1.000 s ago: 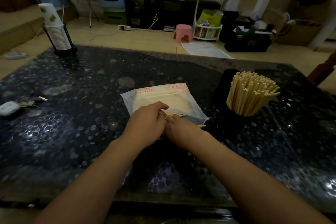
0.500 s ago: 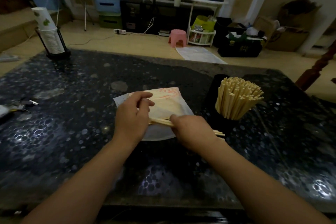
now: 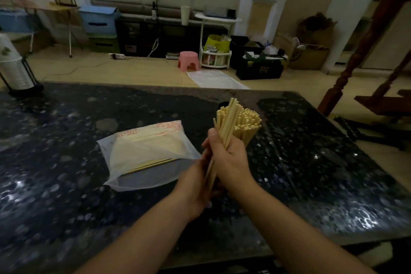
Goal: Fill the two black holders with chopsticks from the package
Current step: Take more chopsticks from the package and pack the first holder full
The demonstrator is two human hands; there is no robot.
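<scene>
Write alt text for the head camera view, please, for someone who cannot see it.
Both hands, the right hand and left hand, grip a bundle of chopsticks above a dark speckled table. An open plastic package with more chopsticks lies to the left.

Package (image 3: 146, 153) lies on table (image 3: 66, 184), left of hands (image 3: 222, 162); filled holder's chopsticks (image 3: 246, 124) behind them.

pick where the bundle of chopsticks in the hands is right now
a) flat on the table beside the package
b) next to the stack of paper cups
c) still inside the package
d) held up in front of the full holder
d: the right hand and left hand hold the bundle of chopsticks raised off the table, in front of the full holder, with the package lying to the left.
</scene>
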